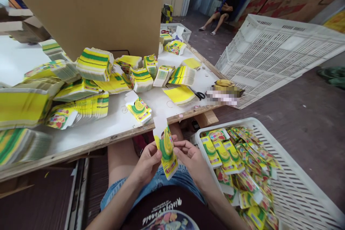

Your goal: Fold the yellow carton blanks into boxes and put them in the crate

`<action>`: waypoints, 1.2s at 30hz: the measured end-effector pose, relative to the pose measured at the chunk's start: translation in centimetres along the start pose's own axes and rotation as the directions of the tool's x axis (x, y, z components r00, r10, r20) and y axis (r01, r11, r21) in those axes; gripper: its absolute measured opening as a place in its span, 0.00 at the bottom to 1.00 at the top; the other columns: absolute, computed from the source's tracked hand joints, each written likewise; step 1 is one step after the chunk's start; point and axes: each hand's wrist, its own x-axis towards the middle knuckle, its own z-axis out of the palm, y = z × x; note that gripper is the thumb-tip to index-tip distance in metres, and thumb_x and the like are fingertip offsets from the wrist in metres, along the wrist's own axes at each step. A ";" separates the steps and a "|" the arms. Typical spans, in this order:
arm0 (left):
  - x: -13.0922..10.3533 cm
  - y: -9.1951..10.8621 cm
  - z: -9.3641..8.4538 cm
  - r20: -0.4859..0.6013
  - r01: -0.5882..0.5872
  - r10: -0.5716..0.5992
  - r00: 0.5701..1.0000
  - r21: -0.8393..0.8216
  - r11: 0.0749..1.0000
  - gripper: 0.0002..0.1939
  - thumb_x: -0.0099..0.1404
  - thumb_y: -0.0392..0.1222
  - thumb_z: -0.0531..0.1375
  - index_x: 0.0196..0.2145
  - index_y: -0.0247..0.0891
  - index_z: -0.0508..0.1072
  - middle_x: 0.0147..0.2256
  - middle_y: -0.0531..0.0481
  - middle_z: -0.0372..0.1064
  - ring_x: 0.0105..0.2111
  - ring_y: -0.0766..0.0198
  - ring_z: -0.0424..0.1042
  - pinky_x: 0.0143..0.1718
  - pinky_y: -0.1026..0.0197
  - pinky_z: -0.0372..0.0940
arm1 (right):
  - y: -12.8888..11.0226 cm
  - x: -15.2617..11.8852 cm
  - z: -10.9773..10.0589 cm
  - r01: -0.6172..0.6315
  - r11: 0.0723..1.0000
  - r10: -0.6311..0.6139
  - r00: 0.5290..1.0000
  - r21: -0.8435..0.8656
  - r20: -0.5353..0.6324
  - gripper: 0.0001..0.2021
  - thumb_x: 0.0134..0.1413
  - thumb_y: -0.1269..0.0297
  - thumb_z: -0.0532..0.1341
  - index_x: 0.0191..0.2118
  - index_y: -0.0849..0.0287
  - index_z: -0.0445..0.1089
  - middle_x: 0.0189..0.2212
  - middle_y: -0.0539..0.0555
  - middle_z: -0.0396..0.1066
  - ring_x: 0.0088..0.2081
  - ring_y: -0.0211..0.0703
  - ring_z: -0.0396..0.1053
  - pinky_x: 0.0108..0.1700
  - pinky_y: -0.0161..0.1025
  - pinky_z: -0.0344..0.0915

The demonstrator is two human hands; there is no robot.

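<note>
Above my lap is a small yellow-and-green printed carton, its white flap standing up at the top. My left hand grips its left side, thumb across the front. At the right edge my right hand pinches the carton between thumb and fingers. Just beyond, on the table's near edge, lies another yellow carton with a white flap raised. Bundles of flat cartons cover the table to the left and behind. To my right, a white plastic basket holds many filled-looking yellow cartons.
A large cardboard sheet or box side rises behind the bundles. Black-handled scissors and bananas lie at the table's right end. Stacked white crates stand beyond. A person sits in the background.
</note>
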 end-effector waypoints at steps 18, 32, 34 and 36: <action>-0.2 0.1 -0.4 -0.079 -0.120 0.169 0.982 0.427 0.896 0.32 0.64 0.39 0.62 0.59 0.45 0.49 0.44 0.45 0.74 0.44 0.58 0.75 0.43 0.58 0.68 | 0.1 -0.3 -0.5 0.204 0.950 -0.191 0.978 -0.234 0.078 0.21 0.57 0.61 0.62 0.55 0.52 0.60 0.41 0.52 0.72 0.34 0.40 0.70 0.38 0.36 0.67; -1.1 0.6 -1.2 0.133 0.043 -0.086 0.987 0.298 0.954 0.27 0.60 0.37 0.65 0.54 0.43 0.59 0.39 0.46 0.75 0.37 0.61 0.75 0.38 0.62 0.66 | -0.8 0.8 -2.7 0.342 0.853 -0.260 0.933 -0.393 0.247 0.12 0.62 0.59 0.58 0.29 0.58 0.70 0.28 0.51 0.67 0.31 0.40 0.65 0.34 0.36 0.61; -1.0 0.5 -1.1 0.118 0.054 -0.092 0.989 0.297 0.953 0.37 0.61 0.38 0.65 0.61 0.46 0.49 0.39 0.46 0.75 0.37 0.60 0.75 0.38 0.61 0.66 | -0.5 0.9 -2.5 0.350 0.864 -0.297 0.935 -0.361 0.196 0.08 0.62 0.60 0.58 0.36 0.57 0.71 0.32 0.52 0.70 0.35 0.42 0.68 0.39 0.38 0.63; -0.8 0.5 -0.9 0.114 0.062 -0.103 0.988 0.312 0.948 0.39 0.61 0.39 0.65 0.62 0.46 0.46 0.41 0.44 0.75 0.37 0.59 0.75 0.39 0.59 0.67 | -0.3 1.2 -2.5 0.316 0.905 -0.294 0.948 -0.284 0.119 0.11 0.61 0.61 0.59 0.48 0.54 0.67 0.34 0.52 0.72 0.36 0.43 0.70 0.40 0.39 0.65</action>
